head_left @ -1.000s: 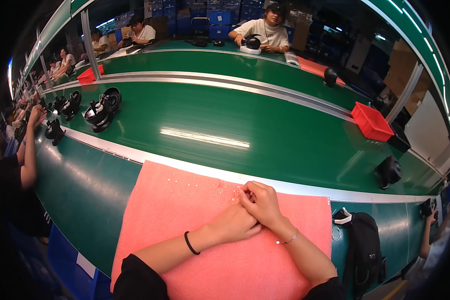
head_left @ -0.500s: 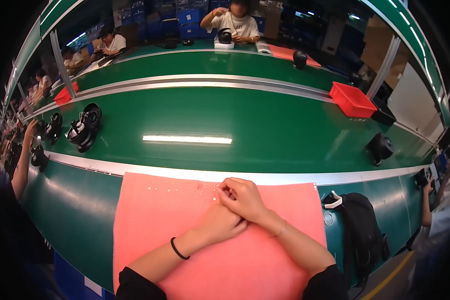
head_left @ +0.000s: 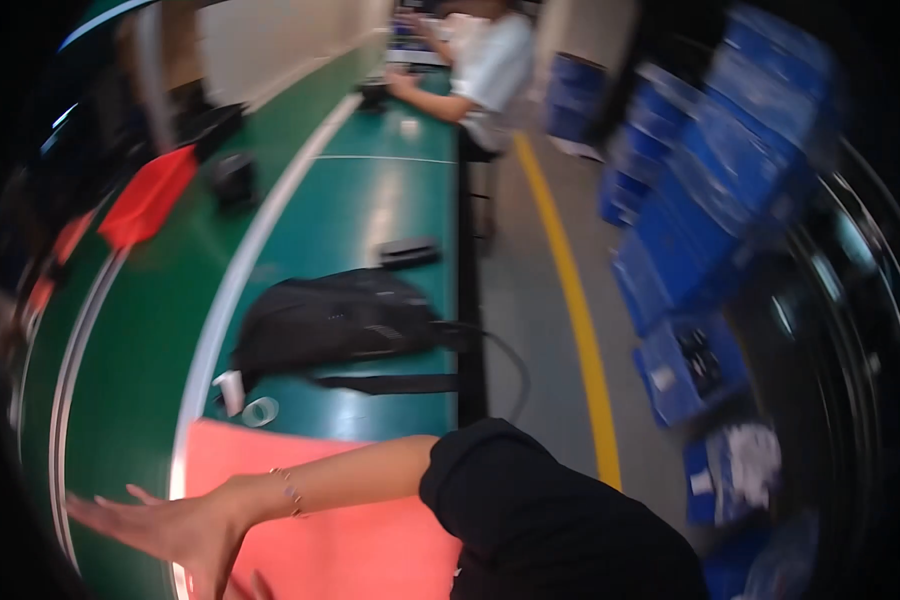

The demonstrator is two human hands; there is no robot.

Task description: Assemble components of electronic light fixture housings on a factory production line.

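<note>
My right hand [head_left: 165,530], with a thin bracelet at the wrist, reaches over the far edge of the pink foam mat [head_left: 350,535]. Its fingers are stretched out and slightly blurred, and I see nothing held in it. A skin-coloured sliver shows at the bottom edge below the right wrist; it may be part of my left hand, which is otherwise hidden. Beside the mat lie a white piece [head_left: 230,392] and a clear ring like a tape roll [head_left: 261,411]. A black bag [head_left: 335,325] rests just beyond them on the green bench.
A black object [head_left: 408,252] lies past the bag. Across the pale rail stand a red bin [head_left: 148,197] and a black rounded device [head_left: 233,180]. A co-worker [head_left: 490,75] works farther along. Blue crates [head_left: 695,220] are stacked right of the yellow floor line [head_left: 570,290].
The view has swung to the right, bringing the aisle and crates in. My hands, together over the mat before, are apart; the right one has stretched out with its fingers spread.
</note>
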